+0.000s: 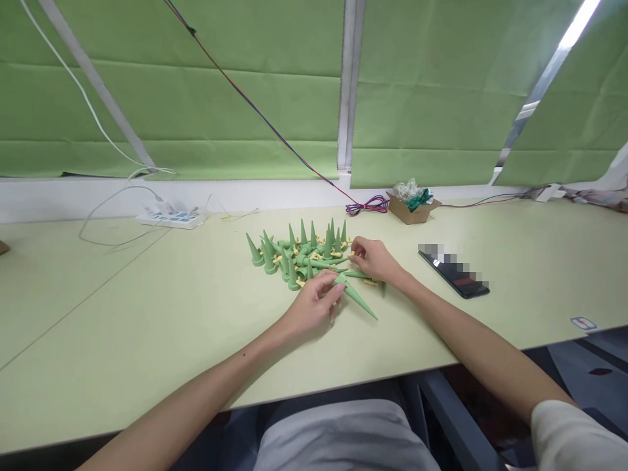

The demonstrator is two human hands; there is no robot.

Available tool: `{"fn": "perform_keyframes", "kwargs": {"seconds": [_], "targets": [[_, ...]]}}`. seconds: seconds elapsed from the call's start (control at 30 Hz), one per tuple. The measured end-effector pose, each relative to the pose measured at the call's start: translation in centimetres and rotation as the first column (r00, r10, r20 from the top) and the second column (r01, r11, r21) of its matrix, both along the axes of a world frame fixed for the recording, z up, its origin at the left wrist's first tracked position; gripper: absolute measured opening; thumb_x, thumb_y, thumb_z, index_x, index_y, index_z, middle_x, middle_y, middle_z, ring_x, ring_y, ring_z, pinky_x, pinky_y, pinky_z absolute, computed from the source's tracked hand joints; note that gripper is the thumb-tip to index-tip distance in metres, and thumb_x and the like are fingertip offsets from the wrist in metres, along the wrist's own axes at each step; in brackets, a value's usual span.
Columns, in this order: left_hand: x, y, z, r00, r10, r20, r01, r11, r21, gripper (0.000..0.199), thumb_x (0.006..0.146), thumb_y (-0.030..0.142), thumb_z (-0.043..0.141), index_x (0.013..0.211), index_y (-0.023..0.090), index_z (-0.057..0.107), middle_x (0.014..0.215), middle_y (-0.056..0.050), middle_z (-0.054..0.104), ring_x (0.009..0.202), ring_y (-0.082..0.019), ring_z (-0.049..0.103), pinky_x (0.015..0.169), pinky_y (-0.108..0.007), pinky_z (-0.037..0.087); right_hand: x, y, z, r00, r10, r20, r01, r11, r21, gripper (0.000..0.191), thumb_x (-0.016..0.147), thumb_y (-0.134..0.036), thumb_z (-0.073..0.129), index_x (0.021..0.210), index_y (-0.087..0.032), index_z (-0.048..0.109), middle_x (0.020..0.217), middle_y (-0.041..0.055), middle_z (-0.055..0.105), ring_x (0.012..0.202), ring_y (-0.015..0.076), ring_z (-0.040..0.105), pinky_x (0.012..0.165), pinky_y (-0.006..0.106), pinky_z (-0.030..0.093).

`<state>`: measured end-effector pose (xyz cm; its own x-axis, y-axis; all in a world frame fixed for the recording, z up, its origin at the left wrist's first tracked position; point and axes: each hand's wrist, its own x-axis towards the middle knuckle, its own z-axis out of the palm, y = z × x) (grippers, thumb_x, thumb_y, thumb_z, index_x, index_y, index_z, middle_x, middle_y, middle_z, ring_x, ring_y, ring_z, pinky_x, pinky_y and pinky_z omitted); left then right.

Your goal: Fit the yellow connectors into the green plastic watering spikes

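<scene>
My left hand (316, 299) is closed around the wide end of a green pointed cone (360, 302), whose tip slants down to the right above the table. My right hand (375, 258) is pinched at the right edge of the pile, with a small yellow piece (351, 254) at its fingertips. Before both hands spreads a pile of similar green cones (291, 271). Several stand upright on round bases; others lie on their sides. Small yellow pieces (300, 283) are scattered among them. My left fingers hide part of the held cone.
A dark phone (456, 275) lies right of my right arm. Behind the pile are a small cardboard box (412, 212) with plastic and green material, and a coiled red-blue cable (367, 205). A white power strip (171, 218) with cords sits at the back left of the pale table (161, 320).
</scene>
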<state>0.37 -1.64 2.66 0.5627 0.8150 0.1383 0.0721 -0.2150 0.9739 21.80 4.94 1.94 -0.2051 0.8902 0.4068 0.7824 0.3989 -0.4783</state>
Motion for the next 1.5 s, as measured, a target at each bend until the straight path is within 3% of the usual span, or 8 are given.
{"fn": "perform_keyframes", "kwargs": {"seconds": [0.27,0.53,0.87,1.07,1.5], "targets": [[0.0,0.2,-0.2,0.999,-0.009,0.048,0.01,0.999,-0.035,0.039,0.092,0.055,0.057,0.091,0.016,0.06,0.079,-0.003,0.059,0.059,-0.012,0.059,0.05,-0.025,0.053,-1.6,-1.4,0.5,0.985,0.084,-0.151,-0.061,0.987,0.15,0.006,0.085,-0.021,0.058,0.091,-0.02,0.057,0.078,0.0018,0.066,0.068,0.0154,0.06,0.066,0.026,0.046],[-0.1,0.5,0.4,0.993,0.109,0.031,-0.108,0.993,-0.042,0.04,0.09,0.056,0.06,0.08,0.017,0.058,0.059,0.0,0.059,0.044,-0.012,0.053,0.048,-0.027,0.044,-3.1,-2.6,0.8,0.969,0.178,-0.168,-0.139,0.965,0.223,0.012,0.093,-0.026,0.055,0.097,-0.02,0.065,0.091,0.0058,0.072,0.072,0.0165,0.062,0.069,0.028,0.049],[-0.1,0.1,0.8,0.986,0.133,0.104,-0.126,0.99,-0.07,0.037,0.094,0.053,0.055,0.08,0.019,0.05,0.054,0.004,0.052,0.045,-0.011,0.049,0.05,-0.026,0.041,-3.6,-4.0,1.7,0.919,0.162,-0.36,-0.055,0.955,0.291,0.02,0.094,-0.036,0.056,0.081,-0.021,0.061,0.072,0.0032,0.066,0.063,0.0151,0.059,0.063,0.028,0.05],[-0.1,0.0,1.0,0.983,0.127,0.135,-0.12,0.991,-0.058,0.038,0.096,0.054,0.052,0.08,0.02,0.049,0.054,0.004,0.052,0.044,-0.01,0.048,0.05,-0.026,0.041,-3.9,-4.8,2.0,0.911,0.199,-0.361,-0.043,0.917,0.397,0.021,0.092,-0.033,0.054,0.075,-0.022,0.058,0.067,0.0025,0.063,0.058,0.0139,0.055,0.057,0.028,0.048],[-0.2,0.1,0.9,0.977,0.134,0.163,-0.134,0.991,-0.016,0.034,0.098,0.05,0.051,0.082,0.02,0.05,0.05,0.005,0.053,0.041,-0.01,0.046,0.047,-0.025,0.04,-4.1,-5.1,2.1,0.906,0.249,-0.343,-0.112,0.92,0.375,0.019,0.09,-0.031,0.054,0.073,-0.023,0.055,0.059,-0.0006,0.055,0.051,0.0122,0.049,0.051,0.026,0.045]]}}
